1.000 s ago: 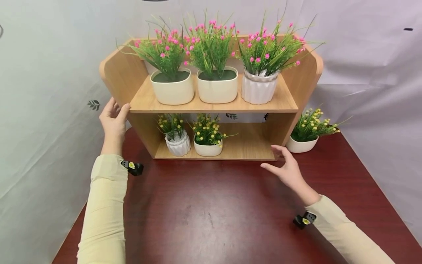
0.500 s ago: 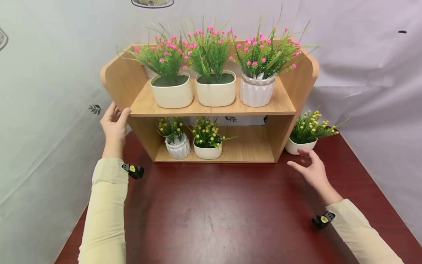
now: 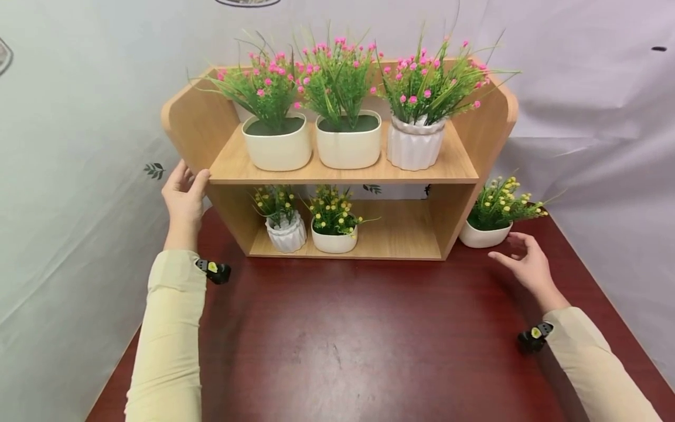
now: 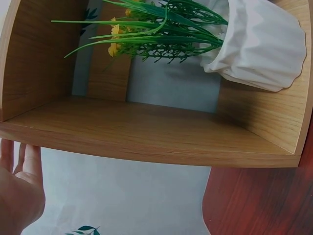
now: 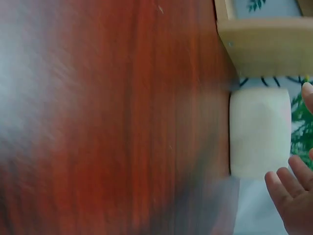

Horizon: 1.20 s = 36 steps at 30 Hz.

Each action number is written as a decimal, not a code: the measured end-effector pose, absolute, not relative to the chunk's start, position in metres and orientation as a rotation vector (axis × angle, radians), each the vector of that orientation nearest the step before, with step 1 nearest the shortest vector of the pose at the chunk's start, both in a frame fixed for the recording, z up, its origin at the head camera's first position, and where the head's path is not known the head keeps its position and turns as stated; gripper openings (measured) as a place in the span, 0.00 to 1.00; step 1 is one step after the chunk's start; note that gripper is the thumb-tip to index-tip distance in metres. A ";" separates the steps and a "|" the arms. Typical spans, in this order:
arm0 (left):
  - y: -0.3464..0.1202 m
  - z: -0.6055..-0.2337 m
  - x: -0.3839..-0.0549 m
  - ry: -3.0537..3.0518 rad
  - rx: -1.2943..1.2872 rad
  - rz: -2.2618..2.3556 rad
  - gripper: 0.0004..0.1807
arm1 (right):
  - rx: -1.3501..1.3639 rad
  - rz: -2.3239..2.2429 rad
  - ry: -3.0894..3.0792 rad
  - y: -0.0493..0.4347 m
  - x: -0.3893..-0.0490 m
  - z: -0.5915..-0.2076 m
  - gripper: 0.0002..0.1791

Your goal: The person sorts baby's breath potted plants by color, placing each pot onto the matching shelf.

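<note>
My left hand [image 3: 184, 196] is at the left side panel of a two-tier wooden shelf [image 3: 343, 173]. Its thumb touches the panel's front edge in the head view, and the left wrist view shows straight fingers [image 4: 32, 164] against the outside. To the right of the shelf, a cream oval pot [image 3: 482, 235] of yellow flowers stands on the table. Just in front of that pot, my right hand [image 3: 529, 266] is spread with thumb and fingers apart, holding nothing. Its fingertips come close to the pot's side in the right wrist view.
On the upper tier stand two cream pots [image 3: 278, 143] [image 3: 349, 140] and a white ribbed pot [image 3: 415, 143], all with pink flowers. Below are a white ribbed pot [image 3: 287, 233] and a cream pot [image 3: 334, 241] with yellow flowers. The dark red table [image 3: 337, 328] spreads out in front.
My right hand has moved rightward from the shelf's lower right corner to the potted yellow flowers beside it. The left hand stays at the side panel.
</note>
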<state>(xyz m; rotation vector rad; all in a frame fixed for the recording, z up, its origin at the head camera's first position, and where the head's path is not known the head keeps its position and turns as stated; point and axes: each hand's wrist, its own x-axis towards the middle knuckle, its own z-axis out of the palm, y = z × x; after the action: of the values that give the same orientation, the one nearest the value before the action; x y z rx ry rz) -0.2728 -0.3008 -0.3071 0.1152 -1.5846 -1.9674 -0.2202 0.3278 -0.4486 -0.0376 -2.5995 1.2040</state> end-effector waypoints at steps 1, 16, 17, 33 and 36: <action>-0.301 -0.307 -0.273 -1.587 0.111 -1.969 0.27 | -0.048 1.203 -2.604 0.331 -0.222 -0.449 0.37; -0.296 -0.312 -0.275 -1.605 0.077 -1.940 0.25 | 0.106 1.485 -2.670 0.363 -0.259 -0.457 0.57; -0.296 -0.311 -0.275 -1.605 0.081 -1.936 0.25 | 0.142 1.499 -2.677 0.364 -0.260 -0.458 0.57; -0.299 -0.313 -0.277 -1.623 0.102 -1.917 0.25 | 0.215 1.409 -2.624 0.361 -0.280 -0.470 0.55; -0.302 -0.314 -0.277 -1.650 0.116 -1.909 0.25 | 0.148 1.336 -2.685 0.362 -0.280 -0.471 0.50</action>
<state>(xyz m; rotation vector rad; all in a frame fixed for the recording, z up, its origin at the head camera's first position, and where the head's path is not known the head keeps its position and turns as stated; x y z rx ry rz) -0.2769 -0.3016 -0.3139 0.1163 -1.6503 -1.9086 -0.2798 0.3619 -0.4712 0.1477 -2.6848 1.3364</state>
